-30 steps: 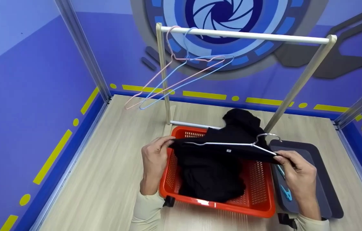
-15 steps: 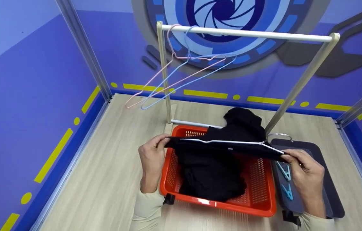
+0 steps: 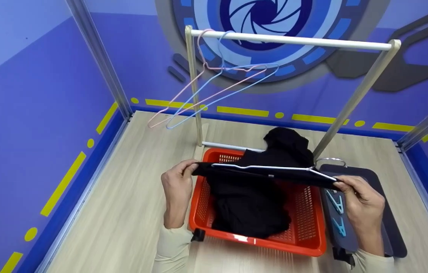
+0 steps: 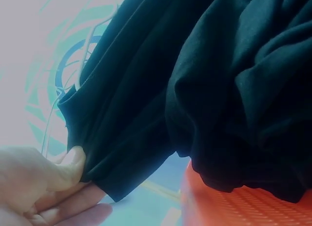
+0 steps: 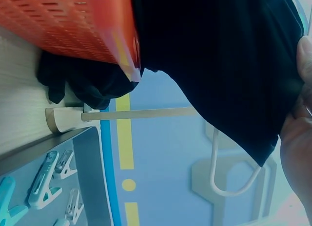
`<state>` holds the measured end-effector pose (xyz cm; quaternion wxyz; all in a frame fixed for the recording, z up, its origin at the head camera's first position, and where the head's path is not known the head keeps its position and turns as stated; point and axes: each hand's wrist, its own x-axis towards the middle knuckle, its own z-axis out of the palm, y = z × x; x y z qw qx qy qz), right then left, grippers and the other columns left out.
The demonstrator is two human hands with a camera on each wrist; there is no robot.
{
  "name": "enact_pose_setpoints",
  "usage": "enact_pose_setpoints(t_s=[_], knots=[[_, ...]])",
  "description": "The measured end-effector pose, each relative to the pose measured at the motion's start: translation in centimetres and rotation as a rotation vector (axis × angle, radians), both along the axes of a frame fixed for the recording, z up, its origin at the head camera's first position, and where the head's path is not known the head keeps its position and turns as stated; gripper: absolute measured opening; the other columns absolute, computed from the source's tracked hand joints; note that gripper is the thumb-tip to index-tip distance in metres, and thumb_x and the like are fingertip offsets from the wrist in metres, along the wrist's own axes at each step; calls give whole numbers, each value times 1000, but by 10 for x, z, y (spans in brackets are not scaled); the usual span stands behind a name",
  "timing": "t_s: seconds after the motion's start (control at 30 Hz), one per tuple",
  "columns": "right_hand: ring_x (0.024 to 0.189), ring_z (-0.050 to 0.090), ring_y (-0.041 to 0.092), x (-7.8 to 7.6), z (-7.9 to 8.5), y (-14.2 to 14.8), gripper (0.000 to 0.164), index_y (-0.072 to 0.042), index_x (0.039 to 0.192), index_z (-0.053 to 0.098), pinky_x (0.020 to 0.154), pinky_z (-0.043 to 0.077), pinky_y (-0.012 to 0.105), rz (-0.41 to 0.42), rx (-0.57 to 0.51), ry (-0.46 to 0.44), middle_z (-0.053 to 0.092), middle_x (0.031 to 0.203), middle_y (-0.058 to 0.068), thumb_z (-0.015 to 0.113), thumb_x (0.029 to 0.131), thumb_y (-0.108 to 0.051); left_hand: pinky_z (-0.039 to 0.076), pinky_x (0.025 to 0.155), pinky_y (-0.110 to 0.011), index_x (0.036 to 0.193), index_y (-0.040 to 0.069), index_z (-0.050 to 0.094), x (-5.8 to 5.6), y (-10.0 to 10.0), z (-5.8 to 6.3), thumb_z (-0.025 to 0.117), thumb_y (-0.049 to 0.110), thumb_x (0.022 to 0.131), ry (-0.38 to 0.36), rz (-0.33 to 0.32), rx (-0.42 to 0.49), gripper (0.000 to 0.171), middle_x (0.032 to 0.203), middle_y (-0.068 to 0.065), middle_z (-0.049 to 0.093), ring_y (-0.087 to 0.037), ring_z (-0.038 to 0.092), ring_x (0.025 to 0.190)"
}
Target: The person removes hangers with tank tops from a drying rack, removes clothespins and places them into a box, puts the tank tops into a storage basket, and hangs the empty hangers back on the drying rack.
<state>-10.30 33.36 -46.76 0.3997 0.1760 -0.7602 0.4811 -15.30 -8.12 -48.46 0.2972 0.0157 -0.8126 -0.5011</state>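
A black garment [image 3: 252, 204] is stretched sideways between both hands, its lower part bunched in the red basket [image 3: 259, 242] and some of it draped over the back rim. Along its upper edge runs a white hanger [image 3: 267, 167], the hook pointing right. My left hand [image 3: 178, 185] pinches the garment's left corner between thumb and fingers. At the opposite corner, my right hand [image 3: 364, 204] pinches the cloth right beside the hanger's end. A small white label [image 3: 271, 176] shows on the fabric. In the left wrist view, one hanger end [image 4: 85, 55] rises behind the cloth edge.
Behind the basket stands a rack with a white top rail [image 3: 293, 38]. A pink hanger [image 3: 178, 94] and a blue hanger [image 3: 233, 93] hang at its left end. A dark grey tray [image 3: 394, 235] with several clothes pegs [image 3: 338, 227] lies to the right.
Both hands have moved slightly apart, pulling the garment's upper edge wider. The hanger's hook has shifted right, and more of the pegs on the tray shows.
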Motion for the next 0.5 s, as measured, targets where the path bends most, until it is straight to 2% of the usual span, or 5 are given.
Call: enact_pose_setpoints(t_s=[0.27,0.43,0.5], knots=[[86,68,11,0,7,-7,18,19,95,74,81,54,14,-22,-61,50,72,90,24,69,82,31,62,73,-44,93,8,86,-1,3,-1,83,6,91,13,4,-35,4,89,-4,81,-23,78,82],[85,68,12,1,11,-13,15,22,95,72,81,56,15,13,-111,53,72,90,25,68,84,31,62,75,-45,91,9,86,0,4,-3,84,6,90,3,6,-60,4,89,-3,81,-23,78,83],[85,68,12,1,13,-16,15,23,95,72,80,56,15,24,-114,46,72,90,25,68,84,31,62,75,-43,91,10,86,2,4,-4,84,6,90,-4,-18,-65,4,90,-2,81,-20,78,84]])
